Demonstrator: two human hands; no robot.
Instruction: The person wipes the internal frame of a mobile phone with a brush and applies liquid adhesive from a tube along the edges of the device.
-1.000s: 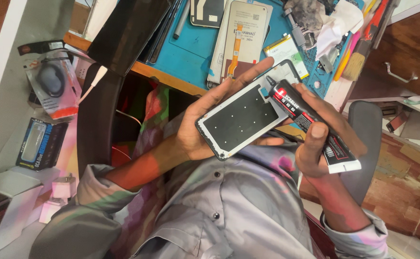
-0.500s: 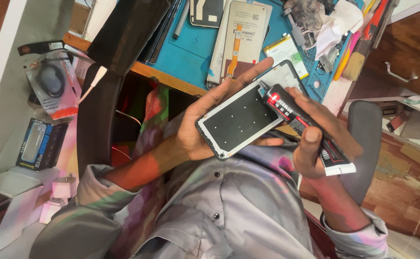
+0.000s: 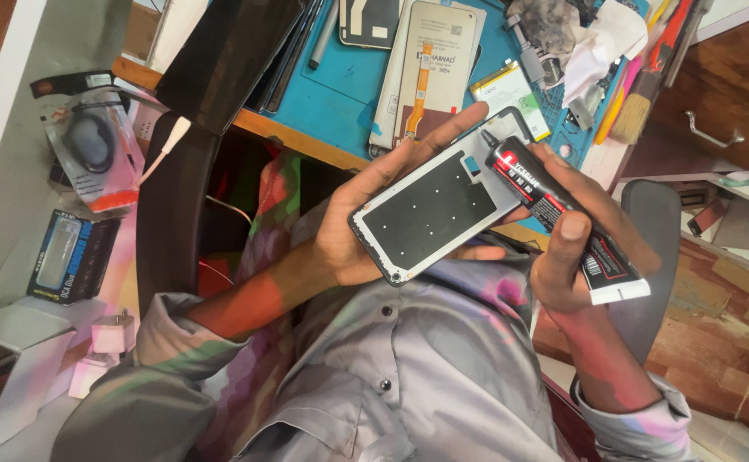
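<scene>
Phone frame [image 3: 443,210], a grey mid-frame with a black inner panel, lies face-up in the palm of the left hand [image 3: 366,231], above the lap and just in front of the blue work mat [image 3: 340,94].

Head view: compared with half a second ago, the glue tube [image 3: 562,222] has scarcely shifted; its black nozzle rests at the frame's upper right corner, so application appears to be at its starting point along that edge.

Left hand: fingers extended and spread beneath the frame, thumb hidden behind it, cradling it.

Right hand [image 3: 575,248]: closed around the tube, thumb pressed along its body, wrist bent inward.

Spare phone panels [image 3: 430,64] and a brush [image 3: 635,107] lie on the mat.
</scene>
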